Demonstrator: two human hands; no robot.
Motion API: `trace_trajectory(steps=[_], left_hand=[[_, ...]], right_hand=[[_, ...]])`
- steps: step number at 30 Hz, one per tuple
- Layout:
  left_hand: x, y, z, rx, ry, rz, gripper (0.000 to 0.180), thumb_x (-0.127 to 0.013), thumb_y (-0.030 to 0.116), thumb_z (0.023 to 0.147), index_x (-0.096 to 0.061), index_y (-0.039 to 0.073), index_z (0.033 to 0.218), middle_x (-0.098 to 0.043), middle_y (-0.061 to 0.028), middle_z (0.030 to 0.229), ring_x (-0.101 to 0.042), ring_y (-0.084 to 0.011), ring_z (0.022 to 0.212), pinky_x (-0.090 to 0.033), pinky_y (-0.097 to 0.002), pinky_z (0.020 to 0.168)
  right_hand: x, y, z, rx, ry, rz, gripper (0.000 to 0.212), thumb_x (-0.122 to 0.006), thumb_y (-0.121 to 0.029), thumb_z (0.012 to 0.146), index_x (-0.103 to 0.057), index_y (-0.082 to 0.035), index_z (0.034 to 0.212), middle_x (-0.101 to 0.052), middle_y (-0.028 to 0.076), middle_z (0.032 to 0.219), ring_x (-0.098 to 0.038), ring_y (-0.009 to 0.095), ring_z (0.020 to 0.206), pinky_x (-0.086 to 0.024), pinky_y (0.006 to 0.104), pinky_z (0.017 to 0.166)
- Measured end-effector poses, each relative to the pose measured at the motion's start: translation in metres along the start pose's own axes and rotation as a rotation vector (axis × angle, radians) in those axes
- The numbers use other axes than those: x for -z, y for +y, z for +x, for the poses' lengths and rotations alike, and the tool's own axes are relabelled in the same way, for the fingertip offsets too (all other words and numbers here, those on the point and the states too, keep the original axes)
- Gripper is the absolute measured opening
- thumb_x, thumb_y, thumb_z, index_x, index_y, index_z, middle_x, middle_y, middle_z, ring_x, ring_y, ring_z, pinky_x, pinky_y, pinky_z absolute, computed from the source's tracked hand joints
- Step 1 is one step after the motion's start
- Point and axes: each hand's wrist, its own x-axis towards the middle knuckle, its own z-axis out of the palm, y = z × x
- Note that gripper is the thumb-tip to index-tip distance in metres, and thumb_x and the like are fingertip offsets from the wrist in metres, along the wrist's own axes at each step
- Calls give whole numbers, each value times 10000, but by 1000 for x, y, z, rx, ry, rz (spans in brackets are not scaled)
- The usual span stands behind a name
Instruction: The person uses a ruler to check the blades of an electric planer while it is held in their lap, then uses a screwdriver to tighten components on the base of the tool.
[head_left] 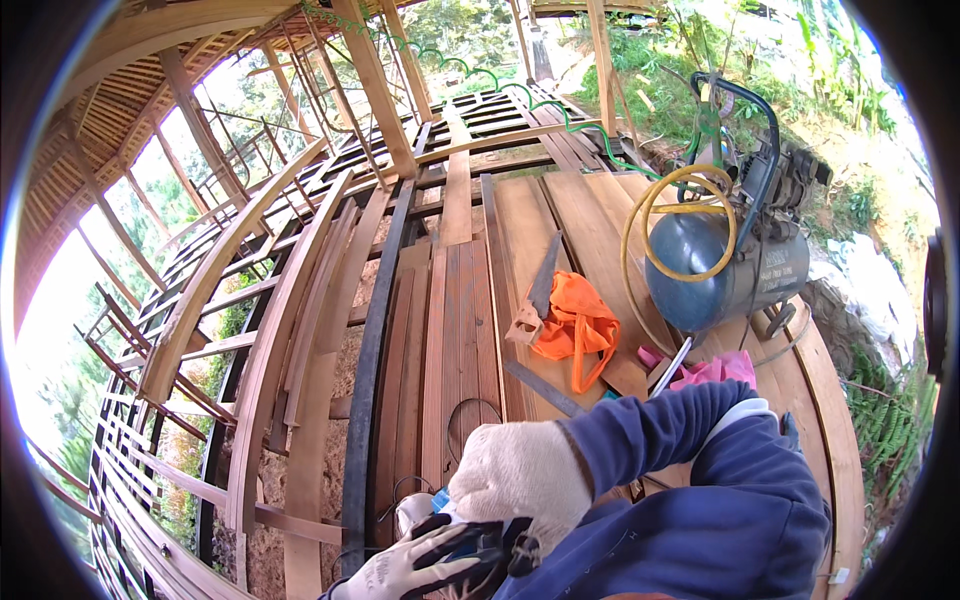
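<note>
At the bottom centre, my right hand (515, 480), in a thick cream glove, is bent over in a closed fist. Close beside it my left hand (425, 560), in a white glove with dark fingers, lies curled over a black and dark-blue object (488, 552). A rounded white piece (412, 512) and a bit of bright blue show between the two gloves. Their kind cannot be made out, as the gloves cover most of them. Under the hands run reddish-brown grooved boards (460, 330), with a thin dark cable (452, 425) looped on them.
A handsaw (545, 285) and an orange cloth bag (577, 322) lie ahead, near a flat metal strip (542, 388). To the right stands a blue air compressor (690, 285) with a coiled yellow hose (630, 235). Open floor joists (372, 400) with gaps lie left.
</note>
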Motion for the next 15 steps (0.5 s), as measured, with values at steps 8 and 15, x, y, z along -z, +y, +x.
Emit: trace_trajectory(steps=[8,15], left_hand=[[5,7,-13,9,-17,14,822,-872,246,645,-590,70,1398,-468,-256,1502,-439,-472,1394,-326,-558,1166],[9,22,-3,61,71,219,692,-814,237,694,-623,68,1337,-544,-227,1443,-485,-472,1344,-336,-583,1154]], right_hand=[[-9,3,-14,74,-51,-39,277,-728,-350,822,-699,-75,800,-661,142,703,-697,337,669,-568,437,618],[8,-10,10,44,-95,-115,269,-728,-329,784,-704,-80,881,-666,141,857,-696,320,795,-565,436,724]])
